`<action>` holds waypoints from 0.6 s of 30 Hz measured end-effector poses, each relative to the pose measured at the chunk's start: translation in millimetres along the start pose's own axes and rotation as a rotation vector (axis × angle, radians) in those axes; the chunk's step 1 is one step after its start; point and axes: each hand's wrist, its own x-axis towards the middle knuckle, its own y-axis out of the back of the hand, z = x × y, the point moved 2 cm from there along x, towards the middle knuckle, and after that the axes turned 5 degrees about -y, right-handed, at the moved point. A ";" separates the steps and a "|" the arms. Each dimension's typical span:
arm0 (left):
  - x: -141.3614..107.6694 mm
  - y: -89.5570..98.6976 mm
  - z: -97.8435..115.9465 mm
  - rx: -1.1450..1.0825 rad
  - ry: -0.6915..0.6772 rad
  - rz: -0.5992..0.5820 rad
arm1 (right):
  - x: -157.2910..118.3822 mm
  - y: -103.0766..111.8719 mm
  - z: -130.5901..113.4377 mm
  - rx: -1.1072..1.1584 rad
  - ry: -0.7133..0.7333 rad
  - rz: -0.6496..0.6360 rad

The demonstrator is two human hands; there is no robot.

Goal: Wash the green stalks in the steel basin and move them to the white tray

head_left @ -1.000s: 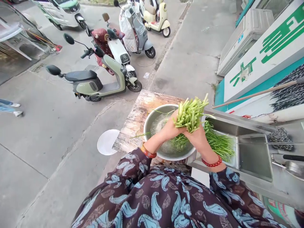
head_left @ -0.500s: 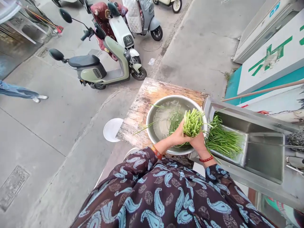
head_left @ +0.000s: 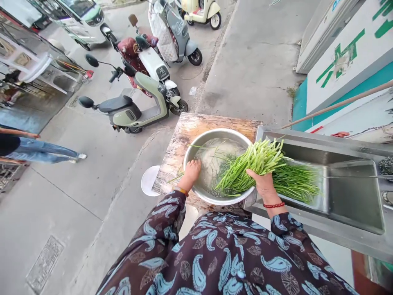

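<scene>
My right hand (head_left: 264, 183), with a red bead bracelet, is closed round the near side of a bunch of garlic chives (head_left: 250, 168). The pale stem ends point up and right; the green leaves trail into a round metal basin (head_left: 222, 201) of cloudy water (head_left: 211, 157). My left hand (head_left: 193, 172) is at the basin's left rim, apart from the bunch. Its fingers are curled just inside the rim, and what they hold, if anything, is hidden. Loose green strands (head_left: 198, 146) float in the water and hang over the rim.
The basin stands on a worn wooden board (head_left: 172, 153). To its right, more chives (head_left: 294, 182) lie in a tray within a metal sink (head_left: 353, 196). A white round lid-like object (head_left: 149, 180) sits lower left. Parked scooters (head_left: 144, 106) and a walking person (head_left: 39, 149) are beyond.
Both hands held the bunch upright over the basin; now my left hand is off it at the left rim. The bunch has tilted rightward in my right hand. The person at left has come further into view.
</scene>
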 end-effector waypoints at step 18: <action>125.0 -24.9 56.3 -0.089 -0.015 -0.048 | 5.3 -5.4 -7.3 0.006 -0.066 -0.087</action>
